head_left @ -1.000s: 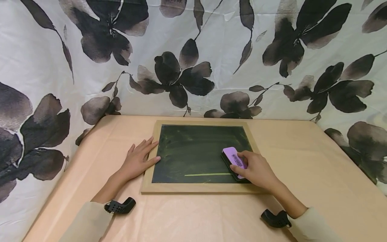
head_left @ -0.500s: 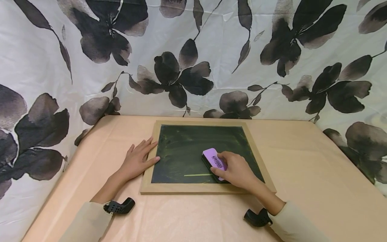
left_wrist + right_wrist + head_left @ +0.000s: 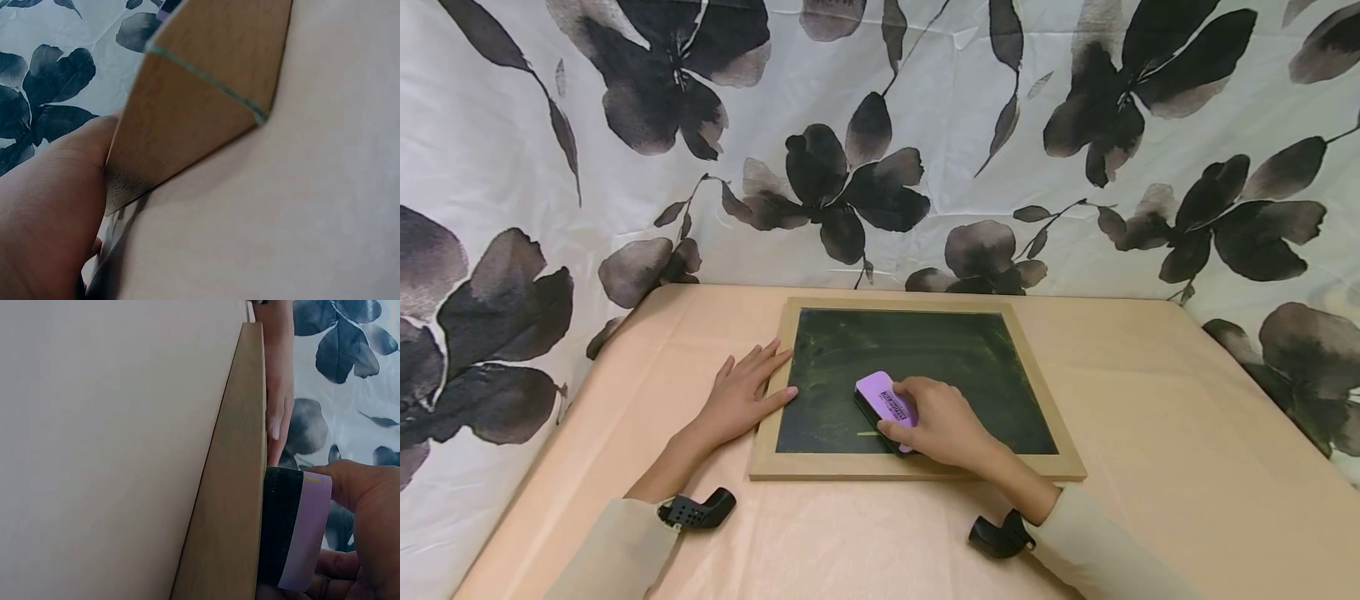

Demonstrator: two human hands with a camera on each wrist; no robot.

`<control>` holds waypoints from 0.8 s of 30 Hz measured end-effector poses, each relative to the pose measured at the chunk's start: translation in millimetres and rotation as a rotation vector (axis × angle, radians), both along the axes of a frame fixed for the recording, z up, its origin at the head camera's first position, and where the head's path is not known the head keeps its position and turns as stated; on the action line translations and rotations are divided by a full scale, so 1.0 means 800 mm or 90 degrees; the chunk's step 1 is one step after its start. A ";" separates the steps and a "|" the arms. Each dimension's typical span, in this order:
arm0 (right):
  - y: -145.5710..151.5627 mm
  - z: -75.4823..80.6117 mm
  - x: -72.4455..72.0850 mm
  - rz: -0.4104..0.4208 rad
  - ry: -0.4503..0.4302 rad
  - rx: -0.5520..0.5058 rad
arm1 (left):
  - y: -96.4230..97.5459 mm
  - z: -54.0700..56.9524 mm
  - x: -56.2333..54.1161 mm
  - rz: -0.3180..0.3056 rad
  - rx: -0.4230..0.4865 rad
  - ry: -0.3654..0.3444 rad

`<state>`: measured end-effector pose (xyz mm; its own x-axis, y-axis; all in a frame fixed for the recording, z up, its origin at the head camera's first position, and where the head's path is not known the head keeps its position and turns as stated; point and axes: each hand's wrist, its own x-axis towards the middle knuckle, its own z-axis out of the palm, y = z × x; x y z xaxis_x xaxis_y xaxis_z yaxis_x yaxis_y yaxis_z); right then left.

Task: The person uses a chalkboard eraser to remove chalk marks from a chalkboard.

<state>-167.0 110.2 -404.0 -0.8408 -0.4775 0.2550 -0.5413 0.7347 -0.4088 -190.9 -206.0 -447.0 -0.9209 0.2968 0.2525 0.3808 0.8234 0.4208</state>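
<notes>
A chalkboard (image 3: 955, 350) in a light wooden frame lies on the table, with faint yellow-green smudges on its dark surface. My right hand (image 3: 943, 423) grips a purple eraser (image 3: 883, 392) with a black felt base, thumb on the near side and fingers on the far side. The felt sits against the board near its lower middle, over a short stub of yellow chalk line (image 3: 867, 433). In the right wrist view the eraser (image 3: 306, 531) stands against the frame's edge. My left hand (image 3: 741, 400) rests with straight fingers on the frame's left side, thumb reaching the board surface.
The table (image 3: 1150, 400) has a peach cover that extends around the board on all sides. Behind it hangs a white cloth (image 3: 955, 192) with dark flowers. A black wrist device (image 3: 698, 508) sits at the left sleeve and another black device (image 3: 1002, 534) at the right.
My right hand has slid the eraser leftward along the lower part of the board. The yellow line showing to its left has become much shorter. The left hand has stayed put.
</notes>
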 end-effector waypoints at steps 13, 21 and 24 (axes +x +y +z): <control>-0.045 0.005 0.004 0.069 -0.001 -0.001 | 0.001 0.001 0.000 0.004 0.004 0.002; -0.048 0.003 0.006 0.114 -0.003 -0.007 | -0.001 0.000 0.000 0.008 0.000 0.006; -0.045 0.002 0.008 0.128 -0.002 0.004 | -0.001 -0.001 -0.002 0.007 -0.001 0.009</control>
<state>-160.9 74.2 -402.8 -0.7287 -0.6380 0.2490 -0.6767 0.6144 -0.4057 -192.3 -206.9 -447.5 -0.9205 0.2872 0.2649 0.3776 0.8282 0.4141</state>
